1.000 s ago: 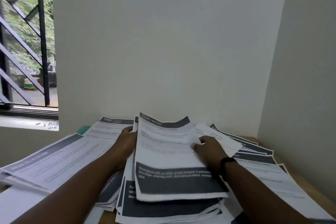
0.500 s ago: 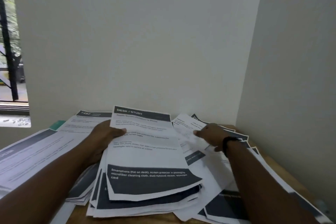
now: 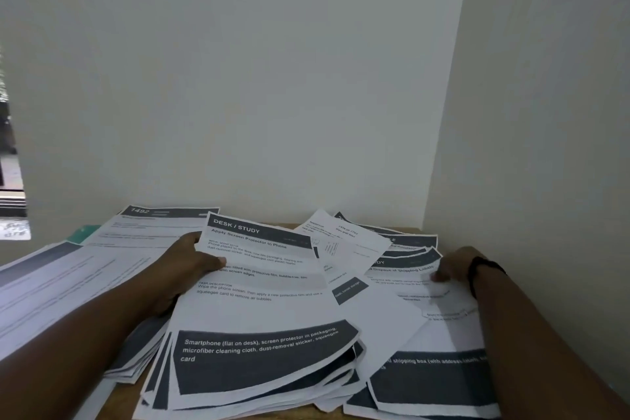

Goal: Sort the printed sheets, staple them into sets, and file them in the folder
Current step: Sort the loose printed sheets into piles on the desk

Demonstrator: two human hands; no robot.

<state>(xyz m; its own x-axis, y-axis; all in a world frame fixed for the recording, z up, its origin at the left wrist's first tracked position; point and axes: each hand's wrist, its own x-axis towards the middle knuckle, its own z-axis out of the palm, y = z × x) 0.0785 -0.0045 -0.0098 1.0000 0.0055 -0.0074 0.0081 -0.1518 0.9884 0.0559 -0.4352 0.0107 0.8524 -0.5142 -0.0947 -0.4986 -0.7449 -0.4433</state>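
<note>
Head view: sorting is underway. Left hand (image 3: 191,261) grips the middle stack (image 3: 259,310) on the desk (image 3: 119,402); right hand (image 3: 455,266) presses flat on the right pile (image 3: 426,324) (no stapler visible). Next, pick out matching sheets.

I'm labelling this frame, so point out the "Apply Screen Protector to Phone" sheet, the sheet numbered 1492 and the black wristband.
Screen protector sheet (image 3: 259,307), head view, white middle area.
1492 sheet (image 3: 150,225), head view, upper text area.
Black wristband (image 3: 477,266), head view, band over right wrist.
</note>
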